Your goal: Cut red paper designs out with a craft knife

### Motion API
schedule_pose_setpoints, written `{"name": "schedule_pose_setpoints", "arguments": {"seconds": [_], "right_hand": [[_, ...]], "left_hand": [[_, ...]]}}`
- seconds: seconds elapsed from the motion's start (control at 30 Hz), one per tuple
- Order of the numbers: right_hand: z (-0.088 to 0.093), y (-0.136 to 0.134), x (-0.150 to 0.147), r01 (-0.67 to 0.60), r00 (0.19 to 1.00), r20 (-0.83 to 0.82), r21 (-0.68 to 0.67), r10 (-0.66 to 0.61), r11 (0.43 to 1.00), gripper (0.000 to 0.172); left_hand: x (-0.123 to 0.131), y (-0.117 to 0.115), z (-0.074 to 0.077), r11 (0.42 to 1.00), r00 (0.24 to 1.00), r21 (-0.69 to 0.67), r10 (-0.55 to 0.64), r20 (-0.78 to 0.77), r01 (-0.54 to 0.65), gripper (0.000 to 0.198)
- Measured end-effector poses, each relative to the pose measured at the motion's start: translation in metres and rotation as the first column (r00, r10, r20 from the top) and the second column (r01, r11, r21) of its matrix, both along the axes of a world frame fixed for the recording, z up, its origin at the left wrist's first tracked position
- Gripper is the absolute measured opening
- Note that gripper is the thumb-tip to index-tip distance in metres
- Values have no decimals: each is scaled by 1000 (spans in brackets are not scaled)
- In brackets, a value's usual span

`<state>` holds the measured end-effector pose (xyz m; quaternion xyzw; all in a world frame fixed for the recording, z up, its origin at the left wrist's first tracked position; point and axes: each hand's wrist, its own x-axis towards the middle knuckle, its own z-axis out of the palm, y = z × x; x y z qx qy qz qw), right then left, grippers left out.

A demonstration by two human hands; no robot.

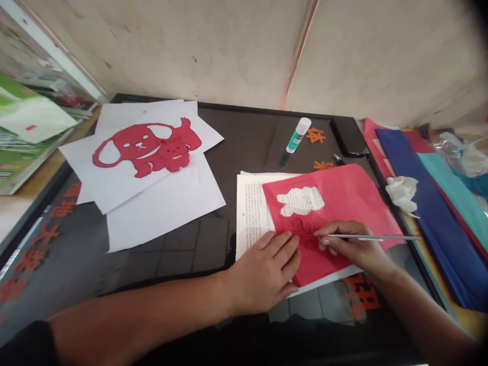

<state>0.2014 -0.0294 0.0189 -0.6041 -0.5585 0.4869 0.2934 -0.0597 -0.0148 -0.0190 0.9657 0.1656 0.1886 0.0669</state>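
My left hand [263, 272] lies flat on the lower edge of a red paper sheet [343, 198], pinning it to a printed white page [253, 213]. My right hand [353, 244] grips a slim metal craft knife [371, 237], with its tip at the red paper near a faintly drawn or partly cut shape. Higher on the sheet, a animal-shaped hole [301, 201] reveals the printed text beneath. To the left, a red paper-cut dog [145, 147] rests on loose white sheets [163, 213].
A white-capped glue stick [298, 134], orange paper characters [315, 135] and a black phone [348, 138] lie on the dark glass tabletop [247, 127]. Folded coloured paper [430, 203] and crumpled tissue [402, 194] sit right; green-covered books [26, 122] sit left.
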Motion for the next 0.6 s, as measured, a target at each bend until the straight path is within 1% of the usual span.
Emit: {"name": "schedule_pose_setpoints", "arguments": {"seconds": [0.13,0.3,0.37,0.47,0.6], "right_hand": [[-1,5,-9,31,999,15,-14,-31,999,26],[-2,5,-14,-11,1000,24,-60,12,998,24],[-3,5,-14,-2,1000,19,-56,3,998,22],[-4,4,-14,39,999,18,-45,-38,998,23],[-2,5,-15,23,999,32,-47,-22,999,26]], "left_hand": [[0,2,3,1000,1000,-15,-4,-2,4,51],[1,4,5,1000,1000,-23,-11,4,11,48],[1,4,5,1000,1000,-22,-8,-1,8,48],[0,3,5,1000,1000,-25,-5,-13,5,48],[-1,3,5,999,1000,-31,-5,-25,5,48]]}}
